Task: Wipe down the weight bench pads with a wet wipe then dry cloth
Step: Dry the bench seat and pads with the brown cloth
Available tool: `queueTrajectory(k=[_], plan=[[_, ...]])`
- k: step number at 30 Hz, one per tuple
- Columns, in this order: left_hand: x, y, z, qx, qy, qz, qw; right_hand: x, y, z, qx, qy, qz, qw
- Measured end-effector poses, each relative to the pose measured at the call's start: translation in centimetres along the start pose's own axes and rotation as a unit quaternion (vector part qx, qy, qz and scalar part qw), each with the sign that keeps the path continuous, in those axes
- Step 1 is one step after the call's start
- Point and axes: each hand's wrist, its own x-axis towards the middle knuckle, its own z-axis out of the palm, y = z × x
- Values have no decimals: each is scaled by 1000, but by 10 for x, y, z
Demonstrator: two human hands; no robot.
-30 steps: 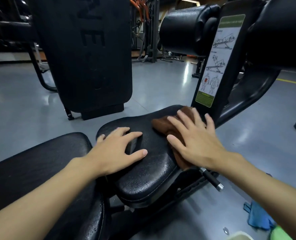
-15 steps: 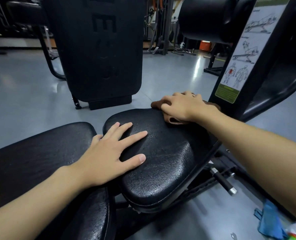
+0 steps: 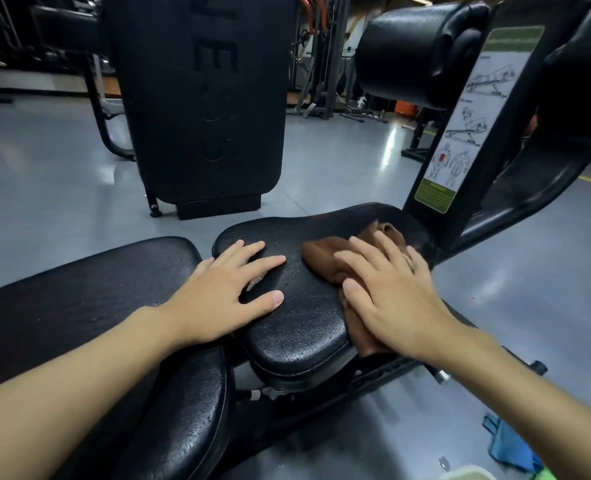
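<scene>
The black seat pad [image 3: 304, 317] of the weight bench lies in the middle of the head view, with the longer back pad [image 3: 89, 299] to its left. A brown cloth [image 3: 325, 256] is spread on the right half of the seat pad. My right hand [image 3: 391, 299] presses flat on the cloth, fingers straight and spread. My left hand [image 3: 224, 296] rests flat on the left part of the seat pad, fingers spread, holding nothing.
The bench's upright post carries an exercise chart [image 3: 467, 123] just beyond the seat. Padded rollers [image 3: 415, 50] sit above it. A big black machine shroud [image 3: 204, 98] stands on the grey floor ahead. A blue cloth [image 3: 508, 441] lies on the floor at lower right.
My right hand has drawn the brown cloth back from the far edge of the seat pad toward me along its right side. My left hand has stayed on the pad.
</scene>
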Motion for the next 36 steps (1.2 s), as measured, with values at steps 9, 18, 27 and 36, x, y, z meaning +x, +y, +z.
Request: queueTrajectory(k=[9,18,27,36], plan=[[-7,-19,-2,55,-7,-15,998,24,-9,-1,-9,-16,-7,1000],[-5,-24,-1,25,12,-14,1000,165,-32,10,-17,-116,22,993],[-8,-24,-2,8,20,-20,1000,114,-34,6,-14,-53,-35,998],[-22,-13,-15,-15,47,-55,997,-17,-29,-11,-40,-41,-58,997]])
